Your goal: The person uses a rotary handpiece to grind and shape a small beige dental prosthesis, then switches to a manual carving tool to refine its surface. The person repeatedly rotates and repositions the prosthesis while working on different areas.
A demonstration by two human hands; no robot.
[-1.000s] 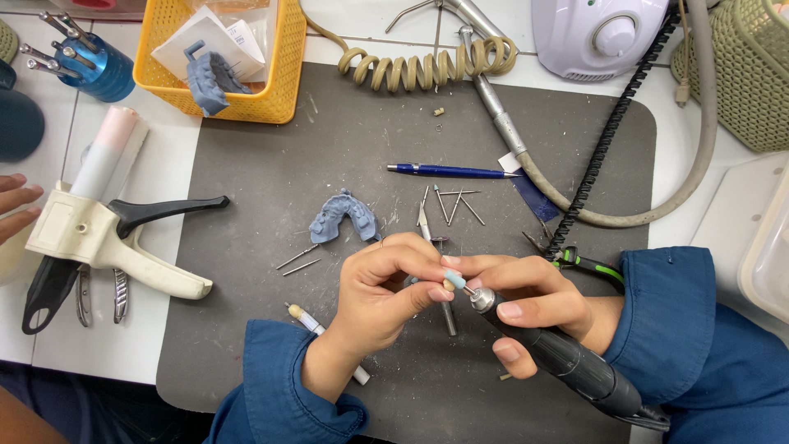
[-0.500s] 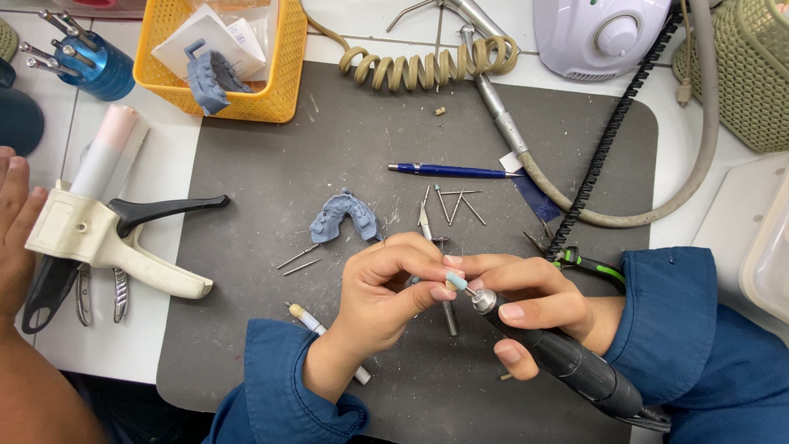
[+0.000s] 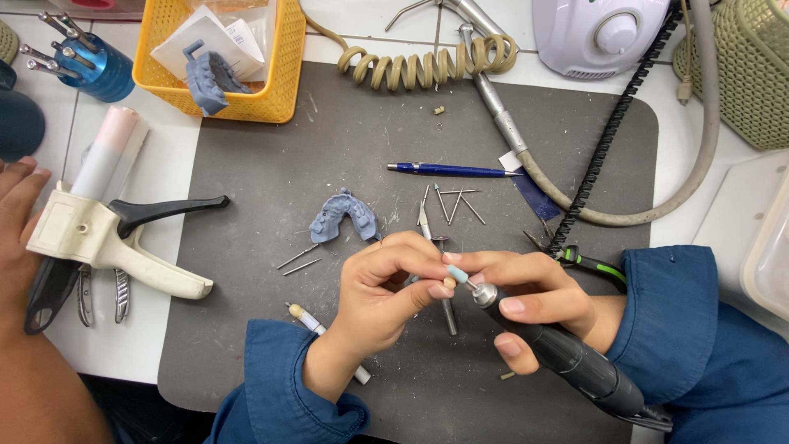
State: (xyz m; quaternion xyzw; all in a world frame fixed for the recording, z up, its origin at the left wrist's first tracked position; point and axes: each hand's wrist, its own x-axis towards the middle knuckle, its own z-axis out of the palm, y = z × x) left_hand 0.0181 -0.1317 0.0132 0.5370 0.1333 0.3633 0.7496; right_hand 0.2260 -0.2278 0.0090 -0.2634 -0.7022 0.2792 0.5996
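Head view: the left hand (image 3: 374,300) pinches a tiny pale piece (image 3: 449,282) between thumb and fingertips, fingers clamped on it just above the dark mat (image 3: 345,148). The right hand (image 3: 534,300) wraps the black handpiece (image 3: 567,362) like a pen, fingers closed around its front end, thumb near the metal collar. Its small light-blue tip (image 3: 458,274) touches or nearly touches the piece; which of the two cannot be told.

The piece looks light, hard and easy to lose or chip, so a firm pinch at its sides, leaving the worked face bare, seems right. The handpiece appears stiff and fairly weighty, best held near the nose for control.

A blue-grey cast (image 3: 343,216) lies on the mat just beyond the hands, with loose pins (image 3: 456,204) and a blue pen (image 3: 448,170) near. At the left, another person's hand (image 3: 18,197) rests by a cream dispensing gun (image 3: 99,234) on the surface.
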